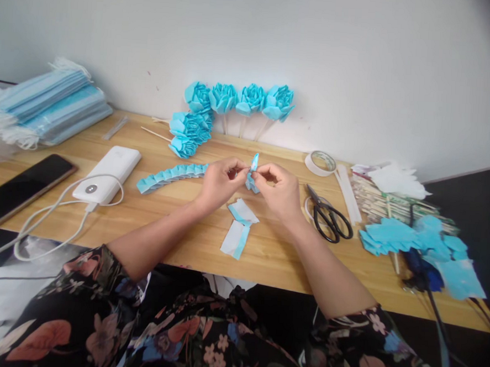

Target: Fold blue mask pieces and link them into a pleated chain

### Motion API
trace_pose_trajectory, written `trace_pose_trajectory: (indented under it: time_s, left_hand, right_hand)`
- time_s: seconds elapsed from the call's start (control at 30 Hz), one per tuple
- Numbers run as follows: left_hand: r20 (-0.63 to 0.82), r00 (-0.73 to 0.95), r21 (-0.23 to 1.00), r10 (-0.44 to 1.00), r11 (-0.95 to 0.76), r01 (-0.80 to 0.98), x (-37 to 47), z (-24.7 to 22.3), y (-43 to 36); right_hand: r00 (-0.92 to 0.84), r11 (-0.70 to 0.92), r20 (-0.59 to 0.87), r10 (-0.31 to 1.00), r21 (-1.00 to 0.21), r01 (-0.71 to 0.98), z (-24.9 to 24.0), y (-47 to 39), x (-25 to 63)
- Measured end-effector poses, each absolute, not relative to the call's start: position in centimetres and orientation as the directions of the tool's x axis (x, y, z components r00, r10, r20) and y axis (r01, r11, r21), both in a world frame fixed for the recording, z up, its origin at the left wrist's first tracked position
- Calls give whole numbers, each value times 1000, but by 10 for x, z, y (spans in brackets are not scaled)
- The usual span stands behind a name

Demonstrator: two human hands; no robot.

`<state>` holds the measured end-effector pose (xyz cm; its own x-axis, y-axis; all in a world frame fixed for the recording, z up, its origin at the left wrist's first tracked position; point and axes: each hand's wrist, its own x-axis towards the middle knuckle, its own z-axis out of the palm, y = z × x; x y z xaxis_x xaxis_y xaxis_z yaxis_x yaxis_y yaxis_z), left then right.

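My left hand (224, 181) and my right hand (278, 190) meet over the middle of the table, both pinching a small blue folded piece (254, 162) between thumbs and fingers. Its lower part shows between the fingertips. Just below lie two white-and-blue cut pieces (235, 238), touching each other. A curved row of folded blue petals (173, 174) reaches from the left up to my left hand. Behind my hands, several blue flowers (250, 99) on sticks lean against the wall, and more are piled at their left.
Black scissors (328, 215) and a tape roll (320, 163) lie right of my hands. Farther right are sticks (387, 200) and blue pieces (391, 235). At the left are a white power bank (112, 170) with a cable, a phone (24, 189) and stacked masks (54, 105).
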<state>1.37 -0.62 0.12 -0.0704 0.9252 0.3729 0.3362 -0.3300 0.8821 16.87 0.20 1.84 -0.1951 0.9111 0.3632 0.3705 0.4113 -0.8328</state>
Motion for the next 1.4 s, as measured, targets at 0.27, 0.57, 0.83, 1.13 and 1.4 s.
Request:
trace_pose_trajectory:
  time_s: [0.27,0.57,0.83,1.13,1.4]
  left_hand:
    - [320,-82,922,944,-291,255,12,1,-4]
    - [222,-92,970,971,-209,126,9,6,-2]
    - [210,-137,972,968,-191,140,-10,28,4]
    - [99,245,526,965,-259,810,-71,43,-44]
    - [-115,286,463,951,-203,863,-97,7,-55]
  right_hand:
    - [-204,357,306,930,-887,294,15,7,170]
    - [-170,198,169,971,-965,172,15,16,176]
    - [-133,64,67,989,-998,-26,5,32,184]
    - [-169,76,81,982,-996,-40,4,30,182]
    - [-178,58,61,982,-998,-20,3,28,178]
